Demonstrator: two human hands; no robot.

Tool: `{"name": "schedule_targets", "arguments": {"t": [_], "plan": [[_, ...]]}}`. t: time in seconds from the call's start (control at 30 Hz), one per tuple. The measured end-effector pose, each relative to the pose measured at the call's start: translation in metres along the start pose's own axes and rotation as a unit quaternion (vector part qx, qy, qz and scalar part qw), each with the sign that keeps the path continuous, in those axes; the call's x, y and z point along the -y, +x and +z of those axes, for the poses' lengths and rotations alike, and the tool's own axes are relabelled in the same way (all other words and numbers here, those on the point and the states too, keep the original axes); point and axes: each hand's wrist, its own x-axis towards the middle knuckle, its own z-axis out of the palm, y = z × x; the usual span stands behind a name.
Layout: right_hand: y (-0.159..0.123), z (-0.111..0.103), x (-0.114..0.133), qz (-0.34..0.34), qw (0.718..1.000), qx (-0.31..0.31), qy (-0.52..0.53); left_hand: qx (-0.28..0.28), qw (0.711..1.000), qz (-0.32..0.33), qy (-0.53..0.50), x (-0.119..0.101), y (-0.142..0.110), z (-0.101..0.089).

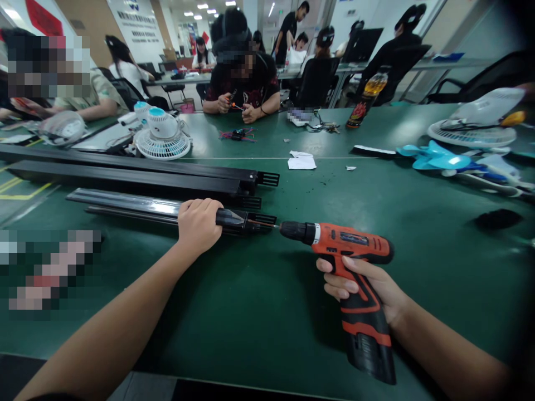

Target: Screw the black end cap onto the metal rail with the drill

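Observation:
My left hand (200, 224) is wrapped over a long black bar (137, 201) near its right end, pressing it on the green table (267, 323). In my right hand (359, 281) is an orange and black cordless drill (355, 240), held by its handle with the chuck facing left. A thin bit (267, 225) reaches from the chuck to the bar's end; whether it sits inside a hole or screw I cannot tell. Two more black bars (134, 175) lie behind, with slotted black end pieces (268, 179) at their right ends.
Small fans (163, 136) stand at the far left. Across the table a person (242, 72) handles a small orange tool. A bottle (365, 100), torn paper (301, 160), blue fan blades (438, 156) and a white fan part (472, 133) lie farther back and right.

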Motion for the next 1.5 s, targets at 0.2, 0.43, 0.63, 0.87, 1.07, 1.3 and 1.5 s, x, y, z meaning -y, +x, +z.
{"name": "schedule_targets", "arguments": {"t": [0.2,0.43,0.63,0.87,1.07,1.3,1.5], "plan": [[0.001,0.005,-0.001,-0.008,1.0,0.009,-0.015,-0.003,1.0,0.004,0.008,0.001,0.0,0.001],[0.0,0.0,-0.001,-0.001,1.0,0.006,-0.006,-0.018,1.0,0.006,0.006,0.0,-0.002,0.002],[0.001,0.004,0.0,-0.006,1.0,0.027,0.001,-0.024,1.0,0.01,0.004,0.001,-0.002,0.004],[-0.003,0.005,0.0,-0.006,0.999,-0.029,-0.03,-0.025,1.0,0.007,0.007,0.002,-0.003,0.004],[-0.005,0.004,0.003,0.008,0.99,-0.119,-0.071,-0.023,1.0,0.008,0.009,0.002,-0.003,0.003],[-0.005,0.015,0.003,0.014,0.982,-0.17,-0.078,-0.025,1.0,0.008,0.002,0.001,-0.003,0.003],[-0.007,0.02,0.001,0.005,0.98,-0.18,-0.091,-0.035,0.999,0.015,-0.009,0.0,-0.003,0.002]]}}
